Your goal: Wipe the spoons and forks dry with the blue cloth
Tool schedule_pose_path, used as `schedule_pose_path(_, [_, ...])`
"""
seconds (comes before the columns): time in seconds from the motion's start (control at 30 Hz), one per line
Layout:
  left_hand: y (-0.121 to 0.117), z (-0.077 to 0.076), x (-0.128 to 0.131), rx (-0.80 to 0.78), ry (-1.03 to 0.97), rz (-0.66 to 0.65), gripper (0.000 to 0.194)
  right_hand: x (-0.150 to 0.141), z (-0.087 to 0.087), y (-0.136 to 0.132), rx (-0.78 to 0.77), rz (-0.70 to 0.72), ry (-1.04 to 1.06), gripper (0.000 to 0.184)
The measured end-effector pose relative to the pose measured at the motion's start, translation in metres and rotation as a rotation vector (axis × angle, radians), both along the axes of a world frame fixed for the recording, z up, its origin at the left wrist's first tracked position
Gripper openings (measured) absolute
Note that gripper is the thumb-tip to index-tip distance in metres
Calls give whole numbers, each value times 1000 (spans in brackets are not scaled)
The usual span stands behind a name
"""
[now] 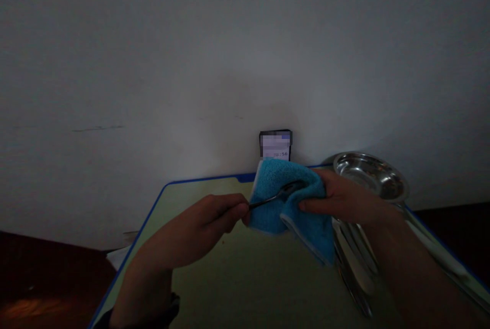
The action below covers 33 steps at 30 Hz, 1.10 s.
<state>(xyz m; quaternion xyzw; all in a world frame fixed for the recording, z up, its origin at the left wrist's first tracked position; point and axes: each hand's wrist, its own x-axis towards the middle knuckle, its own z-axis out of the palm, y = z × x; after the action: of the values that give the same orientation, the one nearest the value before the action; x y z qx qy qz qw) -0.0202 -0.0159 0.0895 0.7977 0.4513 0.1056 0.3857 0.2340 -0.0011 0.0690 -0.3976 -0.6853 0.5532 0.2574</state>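
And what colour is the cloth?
The cloth is bright blue, whitish along its edges; the head view shows it.

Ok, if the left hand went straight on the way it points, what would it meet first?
Probably the blue cloth, just past the fingers of the left hand; the right hand holds that cloth farther along. Exact depth is unclear.

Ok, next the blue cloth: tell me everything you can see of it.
The blue cloth looks like fuzzy towelling with pale edging. It is held up over the table, folded over, one corner hanging at the lower right. The right grip clasps its right side. The head of a metal-looking utensil lies against it, partly wrapped by a fold; whether the left grip, on the handle, touches the cloth is unclear.
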Motion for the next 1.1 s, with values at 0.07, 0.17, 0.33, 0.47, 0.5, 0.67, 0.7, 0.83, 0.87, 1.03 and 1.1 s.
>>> schedule_pose_path(0.07, [0,2,2,1,10,-16,29,-4,0,1,45,2,-33,31])
schedule_pose_path(0.17, [0,4,4,-3,30,-34,28,-11,0,3,127,-30,-58,31])
schedule_pose_path(0.33, [0,4,6,-2,33,-37,29,-21,3,1,235,-134,-146,25])
schedule_pose_path(0.47, [1,4,5,0,30,-32,28,-24,5,0,325,-167,-196,24])
schedule_pose_path(0.5, [1,4,4,1,31,-30,29,-25,5,0,337,-165,-202,24])
schedule_pose_path(0.67, [1,4,5,8,39,-22,28,-19,2,2,268,-112,-169,26])
schedule_pose_path(0.7, [1,4,5,14,36,-21,28,-16,1,3,228,-80,-146,26])
schedule_pose_path(0.83, [1,3,2,29,30,-12,30,0,1,3,36,60,-62,44])
schedule_pose_path(0.87, [1,3,2,30,27,-14,30,3,1,3,2,73,-54,48])
schedule_pose_path(1.03, [1,5,2,34,52,-35,26,3,0,4,34,38,-87,42])
schedule_pose_path(1.1, [1,6,3,38,65,-37,25,-2,-1,5,105,3,-126,36])
